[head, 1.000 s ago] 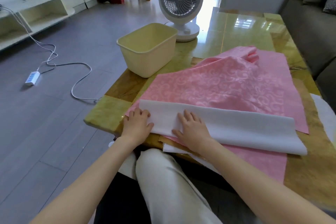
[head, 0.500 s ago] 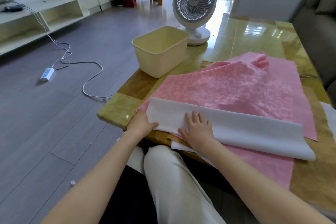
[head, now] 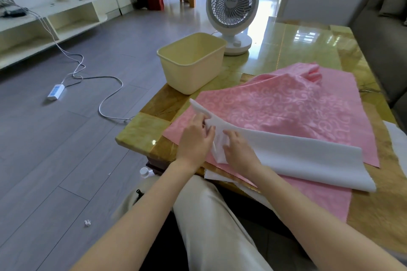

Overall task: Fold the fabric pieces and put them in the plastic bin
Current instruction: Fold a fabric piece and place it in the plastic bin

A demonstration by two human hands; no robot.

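Observation:
A long white fabric strip (head: 297, 156), folded lengthwise, lies across a pink patterned fabric (head: 282, 108) on the table. My left hand (head: 196, 138) grips the strip's left end, which is lifted off the pink cloth and points up and away. My right hand (head: 237, 149) holds the same end just to the right, fingers curled on the white cloth. The cream plastic bin (head: 189, 72) stands open at the table's far left corner, with nothing visible inside it.
A white desk fan (head: 231, 9) stands behind the bin. More white cloth (head: 398, 138) shows at the table's right edge. A power strip and cable (head: 56, 92) lie on the floor to the left. A sofa (head: 383, 35) runs along the right.
Both hands lay flat on the white strip's left end before. Now they have come together, taken hold of that end and lifted it off the pink fabric.

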